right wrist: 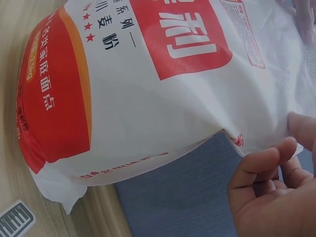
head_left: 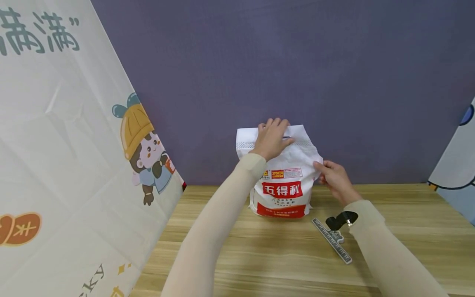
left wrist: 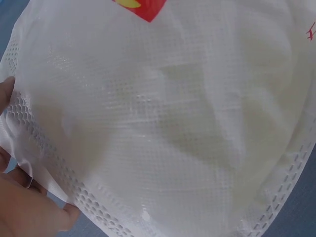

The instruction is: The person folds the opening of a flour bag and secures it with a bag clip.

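A white flour bag (head_left: 282,165) with red printed panels stands upright on the wooden table, against the dark back wall. At its top edge, my left hand (head_left: 272,138) holds the bag, fingers reaching over the rim and thumb along the front. My right hand (head_left: 335,177) pinches the bag's upper right side between thumb and fingers. The right wrist view shows this pinch (right wrist: 276,173) closely, with the plastic drawn out to a corner. White perforated plastic (left wrist: 148,123) fills most of the left wrist view, with left-hand fingers (left wrist: 29,207) at its edge.
A long clip (head_left: 332,240) with a piano-key pattern lies on the wooden table (head_left: 259,255), in front of the bag and left of my right forearm. A white printed sheet (head_left: 74,144) with a cartoon figure stands along the left side. Behind is a dark blue-grey wall (head_left: 297,62).
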`<move>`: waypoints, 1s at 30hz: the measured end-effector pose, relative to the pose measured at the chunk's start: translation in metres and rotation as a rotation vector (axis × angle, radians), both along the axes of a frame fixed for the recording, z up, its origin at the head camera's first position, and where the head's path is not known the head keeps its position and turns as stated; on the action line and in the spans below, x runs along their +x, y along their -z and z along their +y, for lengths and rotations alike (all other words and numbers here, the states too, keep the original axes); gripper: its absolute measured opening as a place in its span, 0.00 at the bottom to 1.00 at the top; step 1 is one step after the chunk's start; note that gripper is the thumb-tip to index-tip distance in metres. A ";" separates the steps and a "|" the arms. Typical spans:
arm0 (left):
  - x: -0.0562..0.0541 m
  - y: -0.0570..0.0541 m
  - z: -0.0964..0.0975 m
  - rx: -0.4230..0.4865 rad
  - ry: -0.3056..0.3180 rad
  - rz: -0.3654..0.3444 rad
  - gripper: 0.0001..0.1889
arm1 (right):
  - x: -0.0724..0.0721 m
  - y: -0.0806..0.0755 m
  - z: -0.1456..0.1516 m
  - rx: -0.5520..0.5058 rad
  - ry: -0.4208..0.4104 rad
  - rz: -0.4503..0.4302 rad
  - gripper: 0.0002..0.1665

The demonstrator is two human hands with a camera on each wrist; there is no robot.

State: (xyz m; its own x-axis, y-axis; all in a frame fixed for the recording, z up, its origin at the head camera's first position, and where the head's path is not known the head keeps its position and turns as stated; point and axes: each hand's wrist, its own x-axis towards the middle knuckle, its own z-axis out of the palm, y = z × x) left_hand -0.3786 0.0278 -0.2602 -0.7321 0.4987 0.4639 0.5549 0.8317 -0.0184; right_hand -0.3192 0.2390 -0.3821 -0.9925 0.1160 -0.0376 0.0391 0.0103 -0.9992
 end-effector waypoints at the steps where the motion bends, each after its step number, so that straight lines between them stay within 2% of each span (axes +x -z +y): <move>1: 0.000 0.000 0.000 0.004 0.002 0.000 0.27 | 0.000 0.000 0.000 -0.002 -0.001 0.003 0.19; 9: -0.001 0.000 -0.002 0.037 0.023 0.009 0.23 | 0.001 0.002 0.000 -0.009 0.002 0.008 0.17; 15: -0.006 0.001 -0.004 0.082 0.054 0.041 0.15 | 0.000 0.004 0.000 -0.051 0.007 0.013 0.16; 30: -0.005 -0.002 -0.006 0.101 0.081 0.082 0.08 | -0.001 0.012 0.002 -0.115 0.092 0.040 0.09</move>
